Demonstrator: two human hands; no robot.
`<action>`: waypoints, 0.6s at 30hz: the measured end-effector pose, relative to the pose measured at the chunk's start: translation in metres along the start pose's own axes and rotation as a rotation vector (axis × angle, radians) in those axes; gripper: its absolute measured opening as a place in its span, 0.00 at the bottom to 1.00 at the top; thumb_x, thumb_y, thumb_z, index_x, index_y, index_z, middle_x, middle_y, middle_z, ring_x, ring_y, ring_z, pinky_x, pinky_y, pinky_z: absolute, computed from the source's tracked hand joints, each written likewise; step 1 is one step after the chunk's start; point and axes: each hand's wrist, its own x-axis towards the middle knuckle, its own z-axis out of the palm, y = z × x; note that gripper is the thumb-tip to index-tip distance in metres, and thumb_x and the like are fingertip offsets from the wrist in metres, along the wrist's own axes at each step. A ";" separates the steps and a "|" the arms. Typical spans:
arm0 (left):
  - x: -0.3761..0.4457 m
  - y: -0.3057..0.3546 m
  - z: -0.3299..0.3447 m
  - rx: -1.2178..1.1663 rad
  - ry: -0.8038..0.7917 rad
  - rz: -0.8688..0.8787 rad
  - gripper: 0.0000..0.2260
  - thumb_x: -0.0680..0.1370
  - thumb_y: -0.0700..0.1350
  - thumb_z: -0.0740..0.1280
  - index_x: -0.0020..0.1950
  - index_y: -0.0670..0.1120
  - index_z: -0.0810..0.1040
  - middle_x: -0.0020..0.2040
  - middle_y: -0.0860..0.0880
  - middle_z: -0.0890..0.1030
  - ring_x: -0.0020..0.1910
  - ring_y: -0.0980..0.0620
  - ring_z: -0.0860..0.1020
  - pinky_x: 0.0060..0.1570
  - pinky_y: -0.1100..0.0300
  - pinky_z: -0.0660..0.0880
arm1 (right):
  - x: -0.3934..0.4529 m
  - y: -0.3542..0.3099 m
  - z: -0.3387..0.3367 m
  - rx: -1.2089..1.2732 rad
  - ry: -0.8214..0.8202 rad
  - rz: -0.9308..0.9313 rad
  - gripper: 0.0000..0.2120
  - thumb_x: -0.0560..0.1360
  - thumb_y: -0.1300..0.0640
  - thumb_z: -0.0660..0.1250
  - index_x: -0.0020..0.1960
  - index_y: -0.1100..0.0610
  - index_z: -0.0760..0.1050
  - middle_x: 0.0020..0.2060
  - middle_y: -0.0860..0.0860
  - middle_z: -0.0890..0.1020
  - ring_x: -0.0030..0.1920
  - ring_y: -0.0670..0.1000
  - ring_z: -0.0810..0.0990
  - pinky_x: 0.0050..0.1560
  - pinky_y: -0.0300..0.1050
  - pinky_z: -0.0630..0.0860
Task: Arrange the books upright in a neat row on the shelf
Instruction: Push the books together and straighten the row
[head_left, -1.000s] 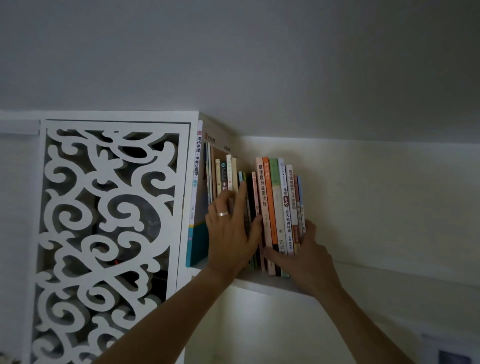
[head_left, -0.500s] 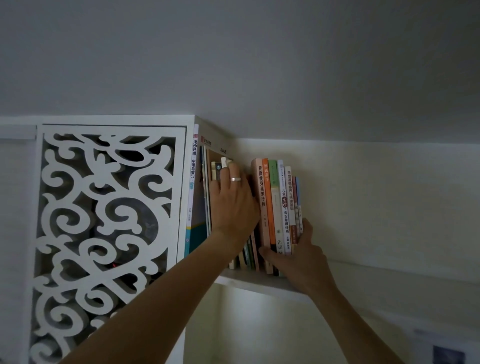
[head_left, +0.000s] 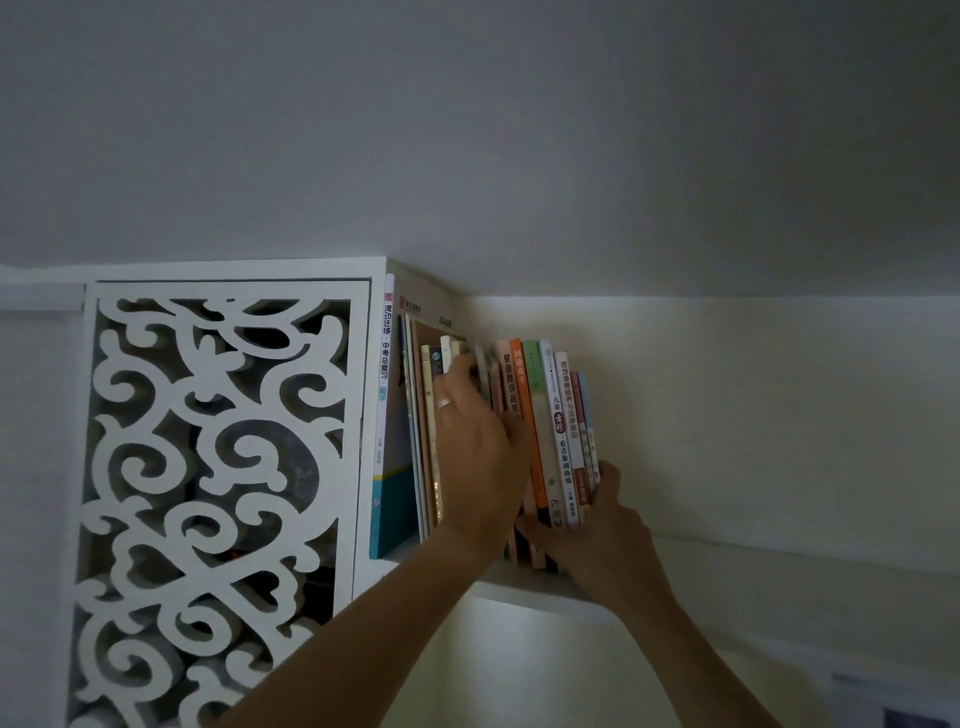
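Note:
A row of books (head_left: 550, 431) stands on a high white shelf (head_left: 540, 590), leaning slightly left. A tall white and teal book (head_left: 383, 415) stands at the left end against the cabinet. My left hand (head_left: 475, 447), with a ring on one finger, reaches into the middle of the row; its fingers curl over the tops of the short middle books (head_left: 480, 366) and grip them. My right hand (head_left: 597, 535) clasps the lower part of the right-hand group of books, thumb on the spines and fingers behind the last book. The lower spines of the middle books are hidden by my left hand.
A white cabinet door with scrolled cut-out fretwork (head_left: 208, 493) stands left of the books. The shelf runs on to the right along a cream wall (head_left: 779, 415). The ceiling (head_left: 519, 130) is close above the books.
My left hand has moved up from the lower spines to the tops of the middle books and now curls over them. My right hand stays on the right-hand group.

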 end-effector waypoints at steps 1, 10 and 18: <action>-0.004 -0.001 -0.001 -0.035 -0.006 -0.062 0.18 0.81 0.44 0.69 0.67 0.50 0.67 0.54 0.54 0.75 0.50 0.58 0.79 0.45 0.66 0.81 | 0.000 0.001 0.001 0.001 -0.002 -0.003 0.48 0.65 0.34 0.76 0.71 0.49 0.52 0.61 0.47 0.79 0.44 0.46 0.79 0.35 0.29 0.72; 0.000 -0.005 -0.004 0.227 -0.135 -0.137 0.10 0.81 0.46 0.66 0.60 0.45 0.74 0.51 0.50 0.81 0.46 0.53 0.82 0.45 0.56 0.84 | -0.001 0.003 0.000 0.061 0.019 -0.023 0.50 0.64 0.35 0.78 0.73 0.49 0.52 0.61 0.48 0.79 0.47 0.47 0.80 0.39 0.32 0.75; -0.025 0.008 -0.012 0.139 -0.089 -0.142 0.16 0.80 0.55 0.66 0.65 0.52 0.71 0.53 0.54 0.79 0.49 0.56 0.82 0.45 0.61 0.82 | -0.001 0.006 0.000 0.052 0.019 -0.099 0.50 0.65 0.32 0.74 0.74 0.50 0.51 0.62 0.48 0.79 0.50 0.48 0.82 0.40 0.32 0.77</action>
